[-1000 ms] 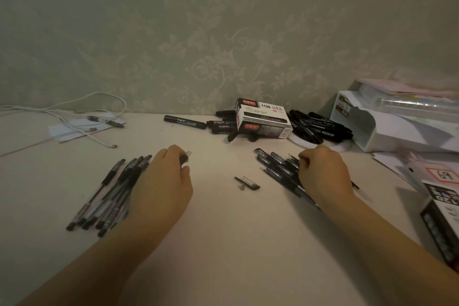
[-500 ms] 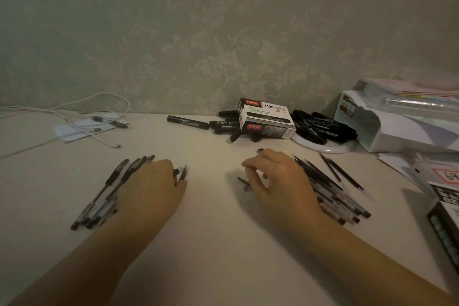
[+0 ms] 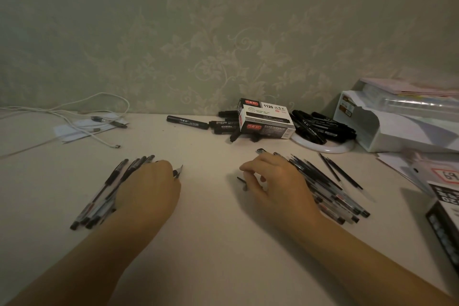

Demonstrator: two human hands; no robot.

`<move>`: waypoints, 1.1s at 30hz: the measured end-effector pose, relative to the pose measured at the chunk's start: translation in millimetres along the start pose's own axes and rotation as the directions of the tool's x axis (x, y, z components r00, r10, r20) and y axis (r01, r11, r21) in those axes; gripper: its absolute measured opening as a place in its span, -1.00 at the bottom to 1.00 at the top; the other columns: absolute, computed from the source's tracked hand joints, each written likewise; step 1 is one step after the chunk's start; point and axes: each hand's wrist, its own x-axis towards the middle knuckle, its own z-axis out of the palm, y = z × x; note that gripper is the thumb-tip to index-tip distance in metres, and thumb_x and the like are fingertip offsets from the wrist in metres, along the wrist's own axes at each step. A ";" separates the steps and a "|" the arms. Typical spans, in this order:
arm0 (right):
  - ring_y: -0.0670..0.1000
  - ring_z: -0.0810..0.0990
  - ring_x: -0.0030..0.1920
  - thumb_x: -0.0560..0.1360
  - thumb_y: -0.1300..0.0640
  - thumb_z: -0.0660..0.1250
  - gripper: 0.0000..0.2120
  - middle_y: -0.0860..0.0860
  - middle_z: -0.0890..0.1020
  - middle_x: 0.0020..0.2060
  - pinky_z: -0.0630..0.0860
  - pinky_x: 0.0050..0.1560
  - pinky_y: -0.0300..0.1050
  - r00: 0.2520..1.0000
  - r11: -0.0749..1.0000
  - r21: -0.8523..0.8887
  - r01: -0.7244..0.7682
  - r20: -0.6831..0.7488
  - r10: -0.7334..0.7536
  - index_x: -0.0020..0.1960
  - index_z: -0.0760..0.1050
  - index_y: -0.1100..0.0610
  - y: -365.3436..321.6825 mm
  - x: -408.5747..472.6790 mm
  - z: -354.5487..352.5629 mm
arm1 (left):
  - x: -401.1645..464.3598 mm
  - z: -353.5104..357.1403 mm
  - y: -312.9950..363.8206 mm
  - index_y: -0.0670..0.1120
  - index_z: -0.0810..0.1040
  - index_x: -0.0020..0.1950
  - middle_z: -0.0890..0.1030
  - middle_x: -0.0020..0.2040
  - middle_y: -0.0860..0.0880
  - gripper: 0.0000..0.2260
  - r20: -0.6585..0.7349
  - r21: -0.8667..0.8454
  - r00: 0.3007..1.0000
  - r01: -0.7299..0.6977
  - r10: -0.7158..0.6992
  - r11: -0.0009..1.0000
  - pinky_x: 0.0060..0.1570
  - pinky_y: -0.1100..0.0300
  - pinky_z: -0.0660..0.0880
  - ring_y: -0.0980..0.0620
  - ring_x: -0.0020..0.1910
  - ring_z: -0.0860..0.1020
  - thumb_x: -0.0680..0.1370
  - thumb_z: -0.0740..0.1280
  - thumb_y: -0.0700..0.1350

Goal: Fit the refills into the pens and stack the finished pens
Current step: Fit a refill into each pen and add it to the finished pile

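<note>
- A white round dish (image 3: 323,148) at the back holds a heap of black markers (image 3: 320,126); a marker box (image 3: 265,119) lies just beside it.
- Two refills (image 3: 340,172) lie apart, right of the unfinished pens (image 3: 332,194).
- Left grip (image 3: 149,189) curls round a pen piece (image 3: 178,171), over the stacked pens (image 3: 104,194).
- Right grip (image 3: 275,181) pinches at a small dark part (image 3: 242,181); whether it has hold, I cannot tell.
- Pale surface (image 3: 211,243), floral wallpaper (image 3: 198,32), white cable (image 3: 74,112).

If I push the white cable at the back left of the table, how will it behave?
The white cable will probably flop and bend rather than slide as one piece, since it lies in loose loops. It looks thin, so it is likely light. Its plug end lies free on the table, so that end may swing around.
</note>
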 end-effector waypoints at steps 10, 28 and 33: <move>-0.07 0.69 -0.19 0.44 -0.01 0.42 -0.80 -0.01 0.73 -0.16 0.57 -0.13 -0.27 0.911 0.491 0.768 -0.412 0.346 0.224 0.01 0.70 0.01 -10.7 3.9 -2.1 | -29.3 -10.7 43.6 0.06 0.33 -0.02 0.35 -0.13 0.13 -0.90 -0.353 -0.378 0.857 -0.497 0.375 0.781 -0.36 0.37 0.29 0.19 -0.33 0.41 0.59 0.12 0.06; 0.08 0.73 -0.26 0.71 0.07 0.02 -0.78 0.16 0.73 -0.20 0.60 -0.31 -0.24 0.799 0.138 0.932 -0.335 0.204 0.566 0.04 0.38 0.14 1.1 14.9 -5.6 | -20.0 12.7 33.3 0.18 0.44 0.13 0.53 -0.07 0.18 -0.86 -0.267 -0.514 0.860 -0.509 0.435 0.690 -0.13 0.20 0.49 0.22 -0.10 0.49 0.62 0.13 0.06; 0.11 0.73 -0.22 0.70 0.06 0.02 -0.79 0.17 0.73 -0.17 0.60 -0.30 -0.23 0.813 0.136 0.927 -0.349 0.227 0.536 0.04 0.37 0.13 3.3 14.3 -0.8 | -20.3 13.6 34.5 0.15 0.47 0.14 0.52 -0.11 0.21 -0.85 -0.271 -0.538 0.844 -0.531 0.462 0.655 -0.22 0.37 0.39 0.24 -0.12 0.48 0.62 0.16 0.06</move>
